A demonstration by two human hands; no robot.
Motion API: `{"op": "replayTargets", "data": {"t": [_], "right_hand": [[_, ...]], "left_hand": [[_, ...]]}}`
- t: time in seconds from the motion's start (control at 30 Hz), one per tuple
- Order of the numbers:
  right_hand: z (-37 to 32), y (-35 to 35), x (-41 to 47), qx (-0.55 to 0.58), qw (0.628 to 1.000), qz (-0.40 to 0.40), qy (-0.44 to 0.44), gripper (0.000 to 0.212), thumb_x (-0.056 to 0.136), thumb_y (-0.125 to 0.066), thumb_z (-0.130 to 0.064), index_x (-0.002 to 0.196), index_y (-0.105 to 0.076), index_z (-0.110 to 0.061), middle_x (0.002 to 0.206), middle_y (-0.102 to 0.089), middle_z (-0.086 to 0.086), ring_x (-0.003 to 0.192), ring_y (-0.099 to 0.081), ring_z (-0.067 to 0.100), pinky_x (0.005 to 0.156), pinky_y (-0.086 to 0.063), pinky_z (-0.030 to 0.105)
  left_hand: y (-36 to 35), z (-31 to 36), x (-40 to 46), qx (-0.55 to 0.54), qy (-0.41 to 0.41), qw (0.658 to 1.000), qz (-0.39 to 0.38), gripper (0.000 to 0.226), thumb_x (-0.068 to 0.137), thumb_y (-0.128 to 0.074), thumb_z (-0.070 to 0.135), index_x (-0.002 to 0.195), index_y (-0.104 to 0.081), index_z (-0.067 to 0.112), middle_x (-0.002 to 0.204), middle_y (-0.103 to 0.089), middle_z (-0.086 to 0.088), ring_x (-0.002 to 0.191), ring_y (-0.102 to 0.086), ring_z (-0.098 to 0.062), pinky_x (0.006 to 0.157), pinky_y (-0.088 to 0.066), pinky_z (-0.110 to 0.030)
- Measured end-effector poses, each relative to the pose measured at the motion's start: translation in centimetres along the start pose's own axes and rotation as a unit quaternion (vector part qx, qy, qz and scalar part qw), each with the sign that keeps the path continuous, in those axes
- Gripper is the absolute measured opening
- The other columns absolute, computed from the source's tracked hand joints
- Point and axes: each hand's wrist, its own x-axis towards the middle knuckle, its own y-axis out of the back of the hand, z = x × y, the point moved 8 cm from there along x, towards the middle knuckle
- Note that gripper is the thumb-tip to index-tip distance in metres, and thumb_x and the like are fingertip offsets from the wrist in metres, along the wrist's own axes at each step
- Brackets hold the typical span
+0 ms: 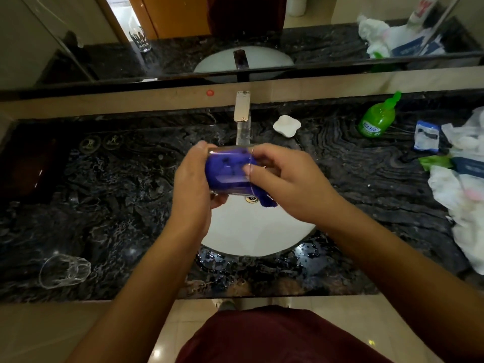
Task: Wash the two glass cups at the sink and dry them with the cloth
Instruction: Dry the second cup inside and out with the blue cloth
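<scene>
Over the white sink (251,231) I hold a clear glass cup (230,191) on its side, mouth toward the right. My left hand (192,187) grips its base end. A blue cloth (227,171) is stuffed inside the cup, and a tail of it hangs out below the rim. My right hand (285,182) holds the cloth at the cup's mouth, with fingers reaching into it. A second glass cup (64,271) stands on the dark marble counter at the near left, apart from both hands.
A chrome tap (243,116) rises behind the sink, beside a white soap dish (286,125). A green soap bottle (377,119), packets and crumpled white plastic bags (461,184) crowd the counter's right side. A mirror runs along the back wall.
</scene>
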Motion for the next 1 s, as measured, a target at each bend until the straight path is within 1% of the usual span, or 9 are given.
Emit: {"op": "replayTargets", "data": {"t": [0.13,0.27,0.4,0.5,0.63,0.77,0.9,0.93,1.0], "right_hand": [[0.4,2.6,-1.0,0.224,0.973,0.038,-0.036,0.014,0.102,-0.054,-0.018,0.104,-0.066,-0.012,0.068,-0.062,-0.007,0.051,-0.051,0.011,0.044,-0.041,0.022],[-0.3,5.2,-2.5,0.118,0.975,0.185,0.035,0.010,0.103,-0.060,-0.016,0.108,-0.063,-0.024,0.092,-0.068,-0.013,0.081,-0.066,0.007,0.065,-0.055,0.026],[0.3,2.5,-2.1,0.111,0.976,0.186,0.027,0.036,0.098,-0.067,-0.027,0.131,-0.052,-0.031,0.125,-0.059,-0.005,0.112,-0.062,0.011,0.087,-0.056,0.027],[-0.4,1.6,-2.2,0.030,0.974,0.216,0.068,0.045,0.093,-0.071,-0.019,0.133,-0.053,-0.031,0.131,-0.051,0.000,0.118,-0.057,0.012,0.098,-0.052,0.032],[0.4,2.1,-3.0,0.199,0.953,0.224,0.041,0.032,0.097,-0.067,-0.015,0.122,-0.061,-0.032,0.123,-0.063,-0.018,0.114,-0.064,0.011,0.093,-0.054,0.029],[-1.7,2.6,-3.9,0.204,0.958,0.189,0.067,0.036,0.087,-0.072,-0.004,0.112,-0.063,-0.028,0.112,-0.068,-0.023,0.106,-0.066,0.005,0.087,-0.052,0.019],[-1.4,3.9,-2.5,0.420,0.884,0.199,0.059,0.043,0.083,-0.070,-0.003,0.119,-0.054,-0.022,0.119,-0.063,-0.006,0.108,-0.066,0.013,0.091,-0.053,0.032],[-1.5,3.7,-2.1,0.420,0.885,0.191,0.056,0.042,0.085,-0.067,-0.003,0.121,-0.054,-0.021,0.120,-0.062,-0.002,0.109,-0.065,0.016,0.092,-0.053,0.034],[-1.7,3.4,-2.0,0.235,0.951,0.191,0.069,0.041,0.090,-0.065,-0.006,0.129,-0.056,-0.019,0.122,-0.062,-0.004,0.113,-0.064,0.015,0.095,-0.054,0.036]], "left_hand": [[0.9,1.4,1.3,-0.064,-0.004,0.998,-0.007,0.042,0.106,-0.039,0.048,0.101,-0.066,0.015,0.082,-0.068,-0.004,0.054,-0.050,-0.013,0.040,-0.032,-0.020],[0.9,1.3,1.7,-0.118,0.023,0.992,-0.049,0.049,0.107,-0.035,0.050,0.097,-0.063,0.011,0.074,-0.065,-0.006,0.043,-0.041,-0.011,0.035,-0.024,-0.018],[-0.8,0.2,0.3,-0.108,0.048,0.990,-0.076,0.051,0.107,-0.034,0.052,0.101,-0.064,0.012,0.076,-0.065,-0.006,0.048,-0.041,-0.013,0.040,-0.022,-0.019],[-1.9,-0.4,-1.1,-0.030,0.033,0.997,-0.067,0.047,0.108,-0.035,0.047,0.098,-0.071,0.018,0.074,-0.070,0.000,0.050,-0.050,-0.011,0.048,-0.033,-0.022],[-1.7,-0.3,-0.6,-0.116,0.048,0.989,-0.077,0.052,0.107,-0.033,0.052,0.100,-0.069,0.014,0.076,-0.065,-0.005,0.052,-0.047,-0.014,0.044,-0.027,-0.022],[0.1,-0.4,1.3,-0.144,0.045,0.986,-0.069,0.050,0.106,-0.033,0.053,0.105,-0.058,0.010,0.075,-0.060,-0.007,0.043,-0.041,-0.013,0.037,-0.022,-0.021],[-0.2,-1.8,1.0,-0.135,0.073,0.986,-0.071,0.047,0.107,-0.035,0.050,0.102,-0.059,0.009,0.075,-0.062,-0.004,0.043,-0.042,-0.011,0.038,-0.022,-0.021],[-0.6,-1.9,0.8,-0.143,0.079,0.984,-0.076,0.045,0.107,-0.035,0.048,0.095,-0.059,0.011,0.070,-0.061,-0.002,0.042,-0.042,-0.011,0.038,-0.021,-0.021],[-1.2,-1.6,0.7,-0.172,0.075,0.977,-0.098,0.042,0.107,-0.034,0.045,0.089,-0.057,0.015,0.066,-0.058,0.001,0.040,-0.042,-0.011,0.036,-0.021,-0.019]]}}
